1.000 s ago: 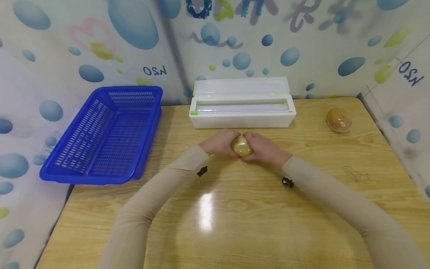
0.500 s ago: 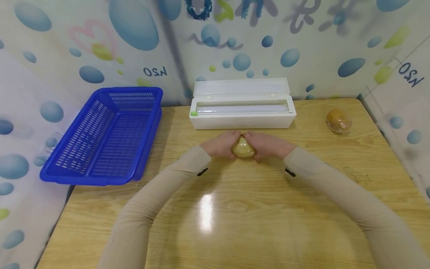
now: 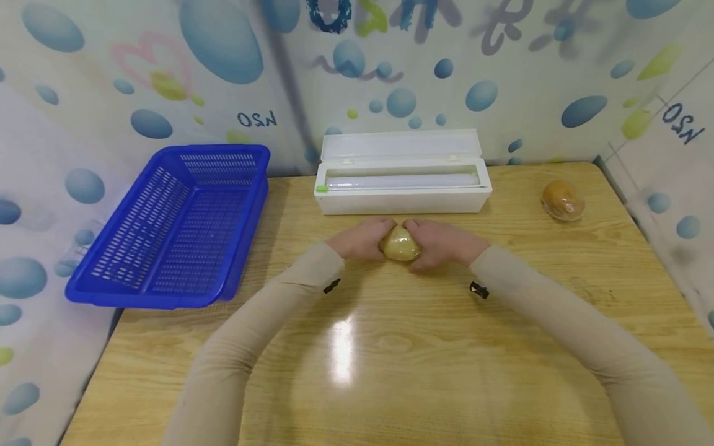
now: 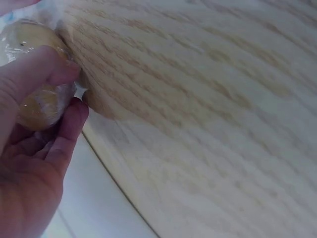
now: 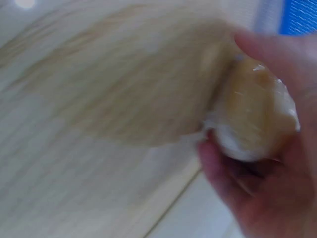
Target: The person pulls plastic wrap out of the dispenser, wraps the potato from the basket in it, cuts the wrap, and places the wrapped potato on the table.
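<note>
A rounded yellow fruit (image 3: 400, 244) wrapped in clear cling film is between both hands, just in front of the white box. My left hand (image 3: 361, 239) grips it from the left; in the left wrist view the thumb lies across the wrapped side and the fingers curl beneath. From the right, my right hand (image 3: 446, 243) holds the same fruit. The right wrist view, somewhat blurred, shows the film glinting on the fruit (image 5: 255, 109), thumb on one side and fingers curled on the other. The hands hide its sides.
Behind the hands stands an open white cling film box (image 3: 403, 201) with a film roll (image 3: 401, 180) inside. A blue plastic basket (image 3: 237, 260) is at the left of the wooden table (image 3: 390, 371). An orange fruit (image 3: 562, 199) in film lies at the back right.
Both hands keep hold of the wrapped fruit while it shifts slightly and turns between them. The right fingers have changed place on it a little. The box, basket and orange fruit have not moved.
</note>
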### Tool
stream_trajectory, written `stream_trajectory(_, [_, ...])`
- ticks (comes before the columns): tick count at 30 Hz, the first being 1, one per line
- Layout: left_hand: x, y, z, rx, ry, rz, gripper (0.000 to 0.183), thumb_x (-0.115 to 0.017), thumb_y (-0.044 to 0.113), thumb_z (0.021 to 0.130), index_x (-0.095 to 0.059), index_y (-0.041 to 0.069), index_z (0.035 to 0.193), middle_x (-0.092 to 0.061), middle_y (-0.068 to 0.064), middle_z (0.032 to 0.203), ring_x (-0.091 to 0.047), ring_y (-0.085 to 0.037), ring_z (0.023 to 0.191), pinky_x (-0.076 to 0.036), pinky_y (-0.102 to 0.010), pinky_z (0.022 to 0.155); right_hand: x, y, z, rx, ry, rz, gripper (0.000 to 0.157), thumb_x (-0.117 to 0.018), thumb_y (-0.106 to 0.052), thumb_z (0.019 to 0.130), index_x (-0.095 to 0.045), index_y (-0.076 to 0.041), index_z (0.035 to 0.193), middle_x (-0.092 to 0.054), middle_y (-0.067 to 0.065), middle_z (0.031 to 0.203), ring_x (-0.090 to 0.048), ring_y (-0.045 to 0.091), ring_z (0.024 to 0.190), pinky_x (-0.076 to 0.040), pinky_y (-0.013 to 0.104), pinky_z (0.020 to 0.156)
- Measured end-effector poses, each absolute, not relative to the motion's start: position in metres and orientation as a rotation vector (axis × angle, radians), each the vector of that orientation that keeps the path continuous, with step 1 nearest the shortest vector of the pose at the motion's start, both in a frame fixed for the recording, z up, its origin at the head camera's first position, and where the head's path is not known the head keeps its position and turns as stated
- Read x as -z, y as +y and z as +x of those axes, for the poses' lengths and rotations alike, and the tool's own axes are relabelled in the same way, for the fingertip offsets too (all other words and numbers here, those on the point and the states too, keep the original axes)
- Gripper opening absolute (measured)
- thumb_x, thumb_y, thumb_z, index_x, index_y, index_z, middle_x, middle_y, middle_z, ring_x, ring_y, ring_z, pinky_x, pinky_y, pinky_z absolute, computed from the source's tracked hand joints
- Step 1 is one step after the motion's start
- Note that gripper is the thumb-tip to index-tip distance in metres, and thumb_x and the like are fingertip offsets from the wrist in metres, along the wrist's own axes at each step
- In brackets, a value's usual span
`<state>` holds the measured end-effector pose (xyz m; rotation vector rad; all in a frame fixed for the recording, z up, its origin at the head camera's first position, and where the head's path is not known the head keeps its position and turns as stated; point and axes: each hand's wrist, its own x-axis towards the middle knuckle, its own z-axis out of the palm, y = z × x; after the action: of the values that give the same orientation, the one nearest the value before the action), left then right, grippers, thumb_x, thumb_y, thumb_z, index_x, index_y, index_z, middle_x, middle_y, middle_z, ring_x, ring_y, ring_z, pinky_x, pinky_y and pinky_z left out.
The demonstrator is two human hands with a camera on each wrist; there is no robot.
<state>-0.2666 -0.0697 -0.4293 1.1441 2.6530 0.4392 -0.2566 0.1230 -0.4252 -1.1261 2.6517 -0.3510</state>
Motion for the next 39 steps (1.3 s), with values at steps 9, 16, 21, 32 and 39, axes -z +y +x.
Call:
stream_trajectory(9, [0.423, -0.067, -0.253, -0.310, 2.849, 0.799, 0.036, -0.077, 0.018, 0.067, -0.055, 0.004, 0.092, -0.056, -0.006, 0.084, -0.053, -0.017, 0.077, -0.046, -0.028, 0.067, 0.437, 0.124, -0.257, 0.412, 2.782, -1.142, 0.056, -0.074, -0.027, 0.062, -0.046, -0.004, 0.104, -0.052, 0.002, 0.085, -0.051, 0.016, 0.069, -0.045, 0.032, 0.062])
stream_trajectory(16, [0.421, -0.072, -0.251, -0.397, 2.871, 0.713, 0.026, -0.075, 0.021, 0.070, -0.053, 0.010, 0.060, -0.051, 0.002, 0.058, -0.045, -0.011, 0.055, -0.038, -0.022, 0.049, 0.438, 0.127, -0.256, 0.458, 2.782, -1.171, 0.055, -0.073, -0.029, 0.063, -0.046, -0.004, 0.104, -0.051, 0.002, 0.085, -0.050, 0.016, 0.069, -0.045, 0.033, 0.061])
stream_trajectory(21, [0.419, -0.078, -0.255, -0.453, 2.810, 0.841, 0.020, -0.077, 0.023, 0.069, -0.062, 0.010, 0.063, -0.057, 0.006, 0.061, -0.049, -0.009, 0.057, -0.041, -0.021, 0.054, 0.438, 0.130, -0.256, 0.487, 2.755, -1.202, 0.058, -0.074, -0.029, 0.065, -0.046, -0.004, 0.109, -0.052, 0.002, 0.088, -0.052, 0.016, 0.072, -0.045, 0.032, 0.065])
stream_trajectory(32, [0.408, -0.078, -0.262, 0.106, 2.680, 1.315, 0.022, -0.067, 0.036, 0.077, -0.064, 0.015, 0.071, -0.057, 0.006, 0.066, -0.048, -0.010, 0.061, -0.042, -0.027, 0.057, 0.439, 0.133, -0.258, 0.463, 2.687, -1.345, 0.061, -0.074, -0.033, 0.066, -0.046, -0.003, 0.111, -0.052, 0.000, 0.088, -0.051, 0.014, 0.071, -0.045, 0.031, 0.066])
stream_trajectory(39, [0.405, -0.073, -0.264, 0.355, 2.646, 1.477, 0.016, -0.069, 0.028, 0.077, -0.066, 0.013, 0.073, -0.061, 0.000, 0.072, -0.055, -0.015, 0.065, -0.046, -0.031, 0.060, 0.438, 0.133, -0.256, 0.416, 2.667, -1.348, 0.074, -0.074, -0.047, 0.065, -0.043, 0.000, 0.114, -0.052, 0.004, 0.093, -0.052, 0.016, 0.078, -0.046, 0.033, 0.070])
